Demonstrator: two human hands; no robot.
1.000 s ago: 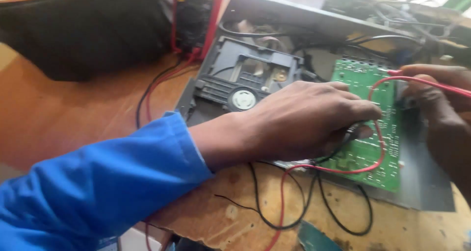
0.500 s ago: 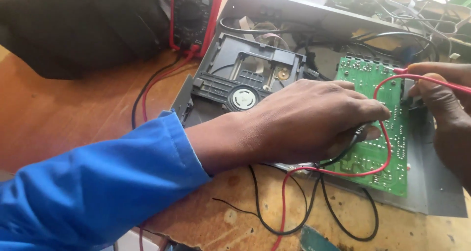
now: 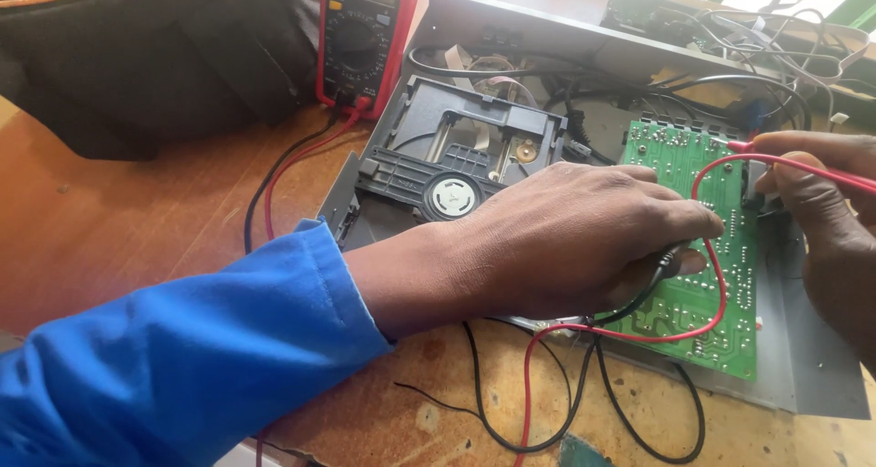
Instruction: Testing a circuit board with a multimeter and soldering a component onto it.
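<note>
So the disc player's already opened up on the bench [image 3: 137,212], left hand [image 3: 566,239] fingers pinching the black probe [image 3: 664,264] on the green circuit board [image 3: 703,248], right hand [image 3: 821,212] pinching the red probe [image 3: 741,146] (meter [image 3: 365,38] hooked up), readings apparently mid-way.

Bare table [image 3: 137,221] left free; wires [image 3: 584,403], multimeter [image 3: 365,38] crowd circuit board [image 3: 693,303].
</note>
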